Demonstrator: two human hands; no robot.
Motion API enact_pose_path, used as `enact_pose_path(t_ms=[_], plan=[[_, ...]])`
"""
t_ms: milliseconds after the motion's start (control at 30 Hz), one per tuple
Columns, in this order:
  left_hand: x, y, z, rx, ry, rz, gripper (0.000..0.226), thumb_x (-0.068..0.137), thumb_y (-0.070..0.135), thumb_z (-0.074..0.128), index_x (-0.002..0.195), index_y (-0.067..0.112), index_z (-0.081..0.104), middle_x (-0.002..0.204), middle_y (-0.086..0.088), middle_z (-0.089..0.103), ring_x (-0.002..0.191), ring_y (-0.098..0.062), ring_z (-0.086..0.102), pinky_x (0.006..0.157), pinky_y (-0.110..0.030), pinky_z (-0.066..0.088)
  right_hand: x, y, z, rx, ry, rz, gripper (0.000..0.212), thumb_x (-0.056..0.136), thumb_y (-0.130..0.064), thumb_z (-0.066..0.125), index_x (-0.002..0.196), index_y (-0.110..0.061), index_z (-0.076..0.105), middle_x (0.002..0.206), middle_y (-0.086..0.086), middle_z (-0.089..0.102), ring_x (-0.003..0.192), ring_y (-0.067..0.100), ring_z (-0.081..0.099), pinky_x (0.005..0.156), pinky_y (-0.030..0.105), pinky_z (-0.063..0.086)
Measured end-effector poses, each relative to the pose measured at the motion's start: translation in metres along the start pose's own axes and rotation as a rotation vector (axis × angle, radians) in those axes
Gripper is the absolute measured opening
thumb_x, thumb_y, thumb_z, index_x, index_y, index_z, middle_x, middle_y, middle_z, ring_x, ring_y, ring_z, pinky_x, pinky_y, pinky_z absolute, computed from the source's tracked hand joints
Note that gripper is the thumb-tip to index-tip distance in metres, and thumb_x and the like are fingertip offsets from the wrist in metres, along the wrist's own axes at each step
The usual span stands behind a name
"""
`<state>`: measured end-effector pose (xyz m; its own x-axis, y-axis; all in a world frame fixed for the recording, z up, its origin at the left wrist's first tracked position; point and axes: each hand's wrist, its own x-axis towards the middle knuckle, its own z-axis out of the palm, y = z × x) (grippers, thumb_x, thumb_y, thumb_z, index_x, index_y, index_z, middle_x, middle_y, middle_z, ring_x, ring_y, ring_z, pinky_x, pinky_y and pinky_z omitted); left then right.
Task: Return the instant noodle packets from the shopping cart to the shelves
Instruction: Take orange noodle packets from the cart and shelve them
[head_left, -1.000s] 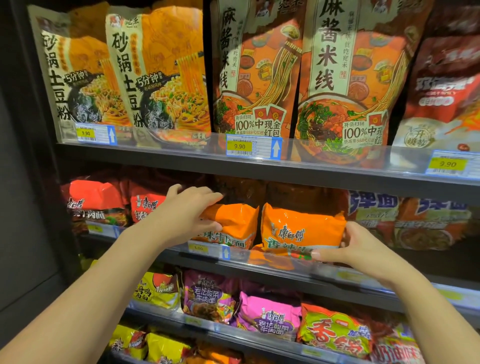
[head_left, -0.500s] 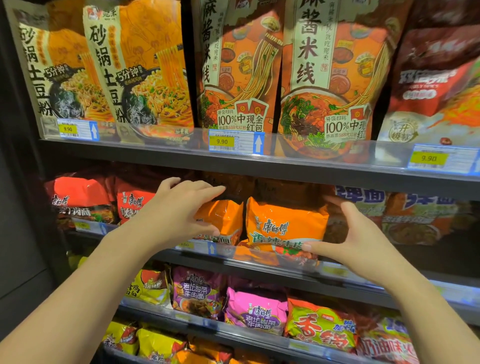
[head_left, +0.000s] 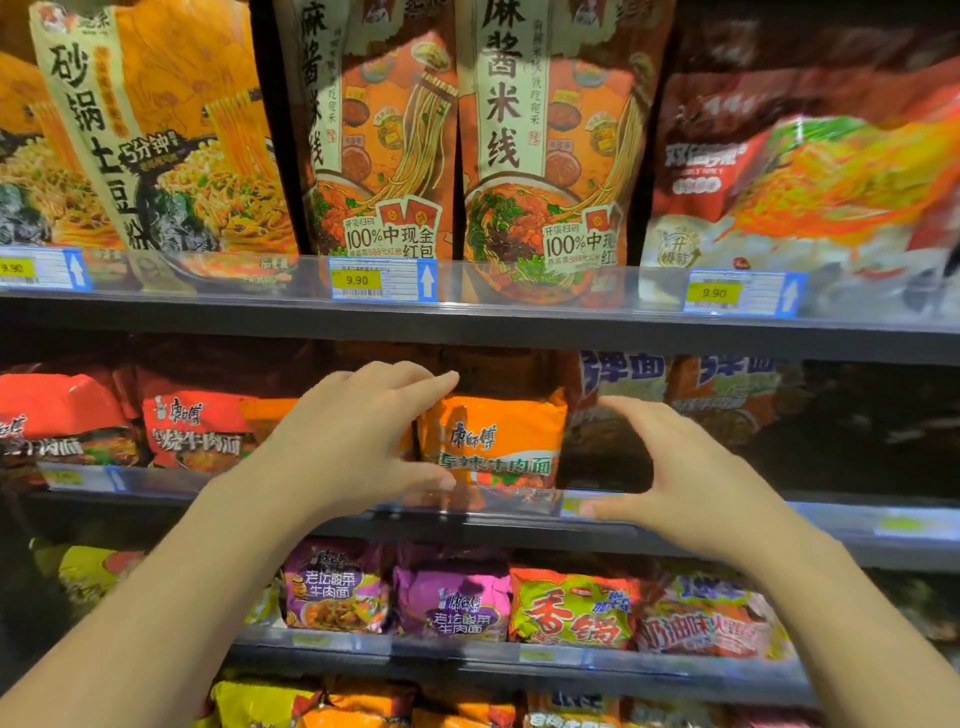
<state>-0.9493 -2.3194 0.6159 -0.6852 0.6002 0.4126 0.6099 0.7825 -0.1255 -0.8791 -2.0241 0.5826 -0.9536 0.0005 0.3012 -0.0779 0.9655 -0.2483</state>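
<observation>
An orange instant noodle packet (head_left: 501, 441) stands upright on the middle shelf (head_left: 857, 525), behind its clear front rail. My left hand (head_left: 358, 447) hovers in a C shape at the packet's left edge, fingers stretched above its top corner and thumb low by the rail. It covers a second orange packet (head_left: 265, 410), of which only a sliver shows. My right hand (head_left: 691, 478) is spread open to the right of the packet, apart from it, with the thumb over the rail. Neither hand holds anything. The shopping cart is out of view.
Red noodle packets (head_left: 192, 431) fill the middle shelf at left, blue-lettered ones (head_left: 623, 379) at right. Tall noodle bags (head_left: 524, 145) stand on the top shelf above price tags (head_left: 382, 280). Purple, green and yellow packets (head_left: 452, 603) line the lower shelves.
My right hand has let go of the orange packet and drawn off to the right. My left hand's fingers have lifted off the left orange packet. The view has shifted left along the shelf.
</observation>
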Motion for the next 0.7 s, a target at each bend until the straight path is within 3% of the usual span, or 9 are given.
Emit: enact_pose_path(t_ms=[200, 367, 700], plan=[[0.002, 0.023, 0.002, -0.024, -0.099, 0.13, 0.105, 0.079, 0.08, 0.061, 0.163, 0.037, 0.013, 0.166, 0.014, 0.023, 0.15, -0.015, 0.028, 0.114, -0.037, 0.038, -0.046, -0.01, -0.017, -0.088, -0.044, 0.159, 0.114, 0.068, -0.077, 0.075, 0.158, -0.049, 0.01, 0.165, -0.017, 0.024, 0.148, 0.013, 0.032, 0.109, 0.047, 0.045], [0.003, 0.06, 0.016, -0.092, -0.132, 0.286, 0.105, 0.079, 0.08, 0.06, 0.163, 0.036, 0.014, 0.164, 0.014, 0.026, 0.149, -0.014, 0.03, 0.111, -0.033, 0.038, -0.101, -0.006, -0.028, -0.137, -0.035, 0.315, 0.113, 0.069, -0.077, 0.075, 0.158, -0.048, 0.011, 0.163, -0.019, 0.026, 0.142, 0.012, 0.039, 0.106, 0.043, 0.048], [0.016, 0.227, 0.033, -0.225, -0.254, 0.619, 0.108, 0.078, 0.081, 0.06, 0.163, 0.038, 0.009, 0.164, 0.014, 0.025, 0.149, -0.014, 0.03, 0.113, -0.035, 0.04, -0.264, 0.047, -0.07, -0.225, -0.024, 0.698, 0.114, 0.069, -0.076, 0.076, 0.157, -0.049, 0.01, 0.158, -0.016, 0.033, 0.145, 0.014, 0.038, 0.105, 0.043, 0.047]])
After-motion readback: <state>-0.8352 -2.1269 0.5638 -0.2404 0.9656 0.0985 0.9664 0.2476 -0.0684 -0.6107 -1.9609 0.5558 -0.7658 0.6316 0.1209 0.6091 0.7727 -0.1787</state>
